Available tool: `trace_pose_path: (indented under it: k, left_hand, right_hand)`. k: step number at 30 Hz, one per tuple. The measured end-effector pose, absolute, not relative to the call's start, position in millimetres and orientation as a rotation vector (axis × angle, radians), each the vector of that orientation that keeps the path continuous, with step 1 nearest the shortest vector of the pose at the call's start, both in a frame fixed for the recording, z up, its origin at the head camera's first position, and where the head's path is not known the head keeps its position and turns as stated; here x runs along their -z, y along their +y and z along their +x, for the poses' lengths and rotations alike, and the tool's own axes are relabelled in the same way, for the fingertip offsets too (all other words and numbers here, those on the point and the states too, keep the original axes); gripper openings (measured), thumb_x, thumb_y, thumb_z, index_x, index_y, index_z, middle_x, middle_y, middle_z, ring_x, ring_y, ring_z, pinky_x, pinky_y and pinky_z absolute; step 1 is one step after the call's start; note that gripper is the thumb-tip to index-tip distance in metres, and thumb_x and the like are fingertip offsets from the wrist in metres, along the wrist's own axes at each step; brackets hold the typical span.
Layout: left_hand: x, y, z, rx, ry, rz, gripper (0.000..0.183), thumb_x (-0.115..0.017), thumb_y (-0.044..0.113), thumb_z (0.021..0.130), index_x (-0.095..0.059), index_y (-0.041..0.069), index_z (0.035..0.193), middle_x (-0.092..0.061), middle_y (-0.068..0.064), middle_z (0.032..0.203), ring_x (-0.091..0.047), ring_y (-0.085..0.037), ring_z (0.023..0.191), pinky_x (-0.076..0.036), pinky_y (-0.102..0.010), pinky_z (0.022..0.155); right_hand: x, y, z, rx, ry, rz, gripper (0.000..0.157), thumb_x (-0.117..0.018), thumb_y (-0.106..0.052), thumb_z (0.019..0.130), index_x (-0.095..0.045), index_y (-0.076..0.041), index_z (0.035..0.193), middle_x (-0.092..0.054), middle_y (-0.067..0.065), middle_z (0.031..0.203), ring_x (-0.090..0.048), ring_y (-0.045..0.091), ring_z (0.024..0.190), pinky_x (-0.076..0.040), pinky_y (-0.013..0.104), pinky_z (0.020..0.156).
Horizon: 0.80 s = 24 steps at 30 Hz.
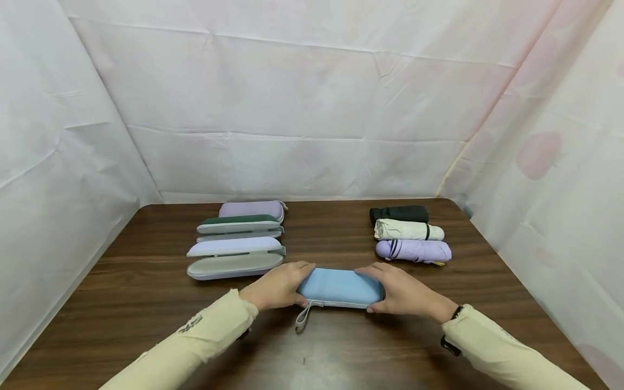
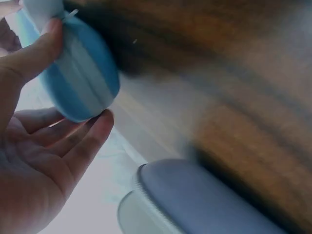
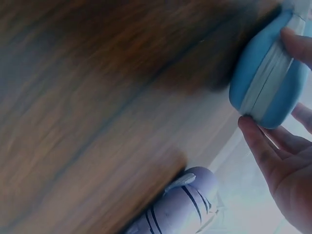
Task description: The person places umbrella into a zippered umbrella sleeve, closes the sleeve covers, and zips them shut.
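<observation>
Okay, blue case (image 1: 339, 287): zipped, btwn both hands, mid table (image 1: 326, 357); I can't tell if it's touching the wood.
L hand (image 1: 280, 284): gripping case's L end, thumb on zip side.
R hand (image 1: 402, 290): gripping R end, ditto thumb.
Strap (image 1: 302, 317): dangling, front L corner.
Table L: I see lilac case (image 1: 251, 209), green case (image 1: 239, 226), lavender case (image 1: 234, 264); last 2 open.
Table R: black umbrella (image 1: 401, 213), white umbrella (image 1: 407, 230), purple umbrella (image 1: 416, 251), folded, side by side.

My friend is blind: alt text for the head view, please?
A person's left-hand grip and right-hand grip hold a blue case. On a brown table, three cases, two open, lie left; three folded umbrellas right.
</observation>
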<state>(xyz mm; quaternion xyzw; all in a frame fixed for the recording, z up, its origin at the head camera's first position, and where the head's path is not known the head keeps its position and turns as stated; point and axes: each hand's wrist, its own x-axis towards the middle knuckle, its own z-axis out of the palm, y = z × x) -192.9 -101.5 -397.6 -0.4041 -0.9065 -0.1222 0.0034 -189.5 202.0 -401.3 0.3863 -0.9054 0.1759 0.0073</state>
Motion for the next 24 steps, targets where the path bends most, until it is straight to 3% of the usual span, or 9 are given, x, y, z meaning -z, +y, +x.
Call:
trace_pose_path:
  k: [11,24]
  left_hand:
    - [389,-92,-207,0.346,-2.916,-1.193,0.077,-0.085,0.026,0.071,-0.049,-0.011,0.128,-0.057,-0.02,0.121,-0.06,-0.029,0.103,-0.049,-0.039,0.086]
    - [373,-64,-262,0.207,-3.04,-0.964,0.057,-0.086,0.017,0.07,-0.058,-0.005,0.114,-0.061,-0.016,0.106,-0.06,-0.029,0.095,-0.049,-0.037,0.083]
  right_hand:
    - [390,199,-217,-0.587,-2.796,1.293,0.072,-0.088,-0.025,0.066,-0.057,-0.005,0.129,-0.06,0.007,0.122,-0.057,0.02,0.106,-0.048,0.039,0.084]
    - [373,196,-272,-0.55,-2.926,1.165,0.072,-0.085,-0.015,0.069,-0.053,-0.002,0.132,-0.057,0.016,0.126,-0.057,0.029,0.107,-0.048,0.044,0.083]
